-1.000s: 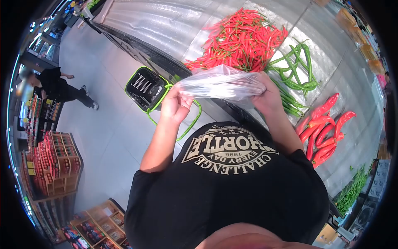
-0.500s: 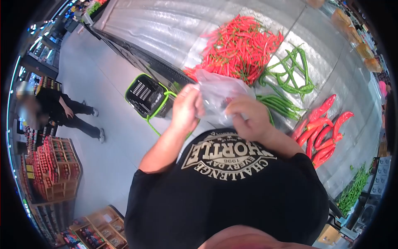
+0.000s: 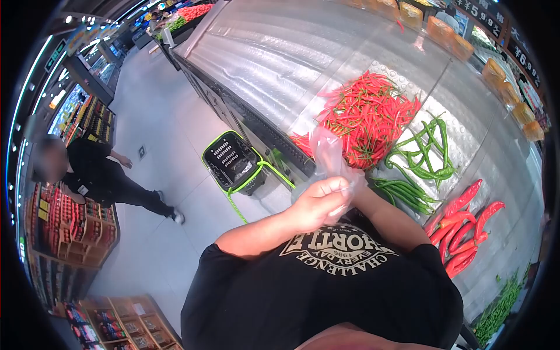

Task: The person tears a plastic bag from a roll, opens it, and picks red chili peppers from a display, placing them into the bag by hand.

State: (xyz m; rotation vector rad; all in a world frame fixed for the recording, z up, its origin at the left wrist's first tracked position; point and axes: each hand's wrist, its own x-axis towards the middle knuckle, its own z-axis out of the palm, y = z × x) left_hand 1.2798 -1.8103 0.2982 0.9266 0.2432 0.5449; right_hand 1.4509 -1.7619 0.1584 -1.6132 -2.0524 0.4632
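Silvery stand [image 3: 256, 49] ahead, left hand [image 3: 319, 203] fisted round a plastic bag [image 3: 328, 150], can't tell how the right hand [image 3: 357, 182] grips; tee [image 3: 315, 297] says "EVERY DAY".

We count one heap of small red chilies [image 3: 373, 116], too dense to number. Left of the heap, we see one basket [image 3: 224, 149] and, farther out, one person [image 3: 111, 175]. Just below the heap, we have one bag [image 3: 326, 149] and two hands, the left [image 3: 321, 207] and the right [image 3: 357, 185]. Right of and below the heap, we find at least six big red peppers [image 3: 457, 233], some overlapping; two groups of green peppers [image 3: 444, 143] lie nearer it.
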